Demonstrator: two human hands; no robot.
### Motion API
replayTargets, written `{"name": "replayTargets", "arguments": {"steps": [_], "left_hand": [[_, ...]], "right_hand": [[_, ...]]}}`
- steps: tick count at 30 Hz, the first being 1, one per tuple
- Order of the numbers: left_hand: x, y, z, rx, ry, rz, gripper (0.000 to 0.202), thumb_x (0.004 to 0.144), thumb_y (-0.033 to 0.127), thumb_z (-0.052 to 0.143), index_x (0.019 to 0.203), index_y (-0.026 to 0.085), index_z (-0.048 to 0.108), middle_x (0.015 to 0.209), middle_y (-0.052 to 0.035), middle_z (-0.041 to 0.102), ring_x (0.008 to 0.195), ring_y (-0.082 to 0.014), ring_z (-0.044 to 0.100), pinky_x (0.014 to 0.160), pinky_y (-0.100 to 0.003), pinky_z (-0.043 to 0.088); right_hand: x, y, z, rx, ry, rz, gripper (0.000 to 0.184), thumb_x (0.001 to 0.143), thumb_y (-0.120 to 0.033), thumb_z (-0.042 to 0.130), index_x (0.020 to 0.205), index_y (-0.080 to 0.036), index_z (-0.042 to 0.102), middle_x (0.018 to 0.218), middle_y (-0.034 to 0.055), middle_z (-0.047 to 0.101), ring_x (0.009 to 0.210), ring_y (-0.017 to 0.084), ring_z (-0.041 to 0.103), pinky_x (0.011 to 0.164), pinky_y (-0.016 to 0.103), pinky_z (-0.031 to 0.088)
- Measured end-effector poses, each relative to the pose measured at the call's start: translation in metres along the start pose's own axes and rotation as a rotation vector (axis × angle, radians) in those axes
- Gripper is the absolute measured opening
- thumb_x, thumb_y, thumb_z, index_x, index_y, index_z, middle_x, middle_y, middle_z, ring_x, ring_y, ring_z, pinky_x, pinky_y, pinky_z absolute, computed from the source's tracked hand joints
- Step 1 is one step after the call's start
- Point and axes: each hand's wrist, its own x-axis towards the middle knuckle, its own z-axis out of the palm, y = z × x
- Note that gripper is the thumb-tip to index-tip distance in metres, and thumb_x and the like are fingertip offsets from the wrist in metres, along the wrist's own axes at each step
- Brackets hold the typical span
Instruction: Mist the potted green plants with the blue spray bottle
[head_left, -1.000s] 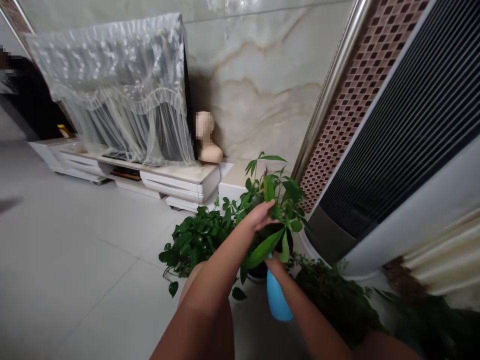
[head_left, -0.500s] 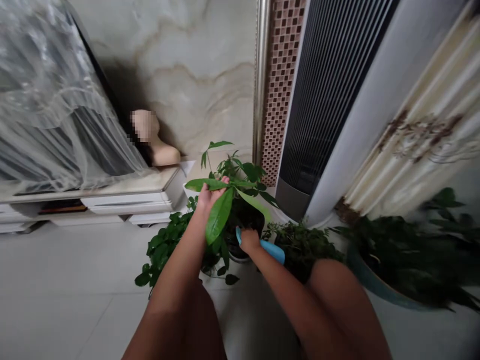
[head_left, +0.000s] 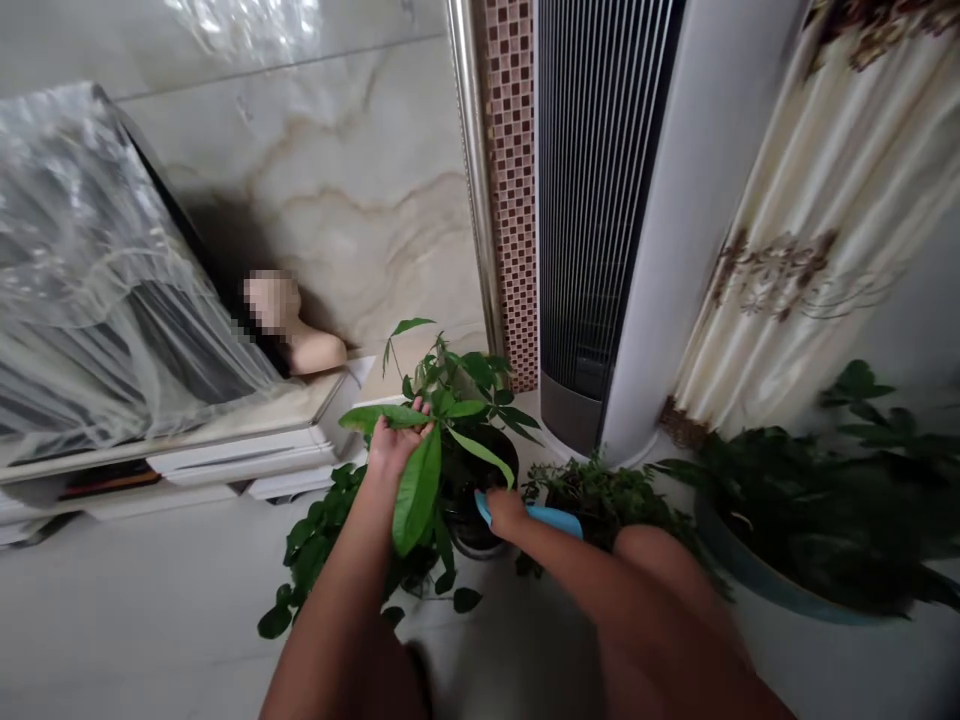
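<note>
A potted plant with broad green leaves stands in a dark pot (head_left: 480, 540) low in front of me. My left hand (head_left: 401, 445) reaches in from the left, palm up, holding a long leaf (head_left: 367, 415) near the middle of its leaf cluster. Another big leaf (head_left: 418, 490) hangs down beside my wrist. My right hand (head_left: 508, 513) is closed around a light-blue, smooth object (head_left: 556, 520) at the front right of the pot. One end of it sticks out on each side of the fist; its exact kind is unclear.
Left of the pot grows a leafy plant (head_left: 311, 545); on the right are a low bushy plant (head_left: 600, 490) and a wide planter (head_left: 780, 585). Behind stands a tall floor unit with a dark grille (head_left: 592, 220). A mannequin bust (head_left: 319, 352) sits on the white cabinet (head_left: 247, 455).
The camera view has turned, so the wall unit and curtain appear further left. Both hands sit slightly lower in the picture, still at the same leaf and blue object.
</note>
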Motion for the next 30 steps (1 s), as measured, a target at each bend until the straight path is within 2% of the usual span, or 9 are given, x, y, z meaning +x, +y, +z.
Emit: {"name": "replayTargets", "arguments": {"steps": [6, 9, 13, 18, 24, 27, 30], "left_hand": [[-0.001, 0.020, -0.015, 0.059, 0.067, 0.026, 0.047, 0.092, 0.034, 0.015, 0.113, 0.013, 0.052, 0.085, -0.0118, 0.066, 0.077, -0.0243, 0.064, 0.067, -0.041, 0.050], [-0.001, 0.030, -0.023, 0.035, 0.047, 0.023, 0.050, 0.091, 0.037, 0.016, 0.116, 0.011, 0.050, 0.087, -0.0137, 0.066, 0.080, -0.0266, 0.063, 0.068, -0.044, 0.049], [-0.003, 0.033, -0.029, 0.028, 0.061, 0.028, 0.052, 0.091, 0.038, 0.016, 0.117, 0.011, 0.051, 0.094, -0.0153, 0.066, 0.081, -0.0263, 0.063, 0.071, -0.046, 0.048], [-0.005, 0.033, -0.027, 0.089, 0.116, 0.038, 0.050, 0.091, 0.035, 0.016, 0.113, 0.010, 0.053, 0.088, -0.0145, 0.066, 0.076, -0.0256, 0.063, 0.066, -0.043, 0.049], [-0.003, 0.030, -0.023, 0.124, 0.141, 0.055, 0.051, 0.091, 0.035, 0.014, 0.112, 0.011, 0.054, 0.087, -0.0136, 0.066, 0.074, -0.0231, 0.064, 0.070, -0.043, 0.050], [-0.003, 0.028, -0.020, 0.140, 0.161, 0.042, 0.052, 0.092, 0.034, 0.012, 0.109, 0.010, 0.055, 0.084, -0.0134, 0.067, 0.070, -0.0226, 0.064, 0.063, -0.040, 0.051], [-0.002, 0.029, -0.018, 0.143, 0.174, 0.037, 0.052, 0.092, 0.033, 0.010, 0.106, 0.011, 0.056, 0.079, -0.0118, 0.067, 0.066, -0.0219, 0.064, 0.057, -0.038, 0.052]], "right_hand": [[0.008, 0.023, 0.015, 0.059, 0.000, 0.000, 0.032, 0.085, -0.034, 0.055, 0.113, -0.017, 0.053, 0.113, 0.0068, 0.056, 0.096, 0.020, 0.057, 0.081, 0.040, 0.049], [0.013, 0.030, 0.017, 0.080, 0.033, 0.019, 0.034, 0.085, -0.034, 0.054, 0.114, -0.017, 0.052, 0.115, 0.0076, 0.055, 0.098, 0.020, 0.056, 0.083, 0.043, 0.048], [0.019, 0.029, 0.020, 0.118, 0.030, 0.047, 0.033, 0.085, -0.034, 0.055, 0.113, -0.016, 0.053, 0.113, 0.0079, 0.056, 0.097, 0.020, 0.057, 0.082, 0.041, 0.048], [0.027, 0.022, 0.017, 0.209, 0.026, 0.091, 0.032, 0.086, -0.035, 0.053, 0.113, -0.017, 0.053, 0.113, 0.0070, 0.056, 0.096, 0.019, 0.057, 0.082, 0.041, 0.048], [0.040, 0.021, -0.002, 0.364, 0.039, 0.115, 0.031, 0.086, -0.034, 0.054, 0.112, -0.018, 0.054, 0.114, 0.0069, 0.056, 0.098, 0.020, 0.056, 0.083, 0.041, 0.047], [0.044, 0.021, -0.008, 0.452, 0.032, 0.145, 0.029, 0.086, -0.035, 0.054, 0.110, -0.018, 0.055, 0.112, 0.0064, 0.057, 0.097, 0.019, 0.057, 0.082, 0.040, 0.048], [0.045, 0.015, -0.006, 0.556, 0.021, 0.135, 0.030, 0.085, -0.035, 0.054, 0.110, -0.017, 0.054, 0.111, 0.0063, 0.057, 0.095, 0.019, 0.057, 0.080, 0.040, 0.049]]}}
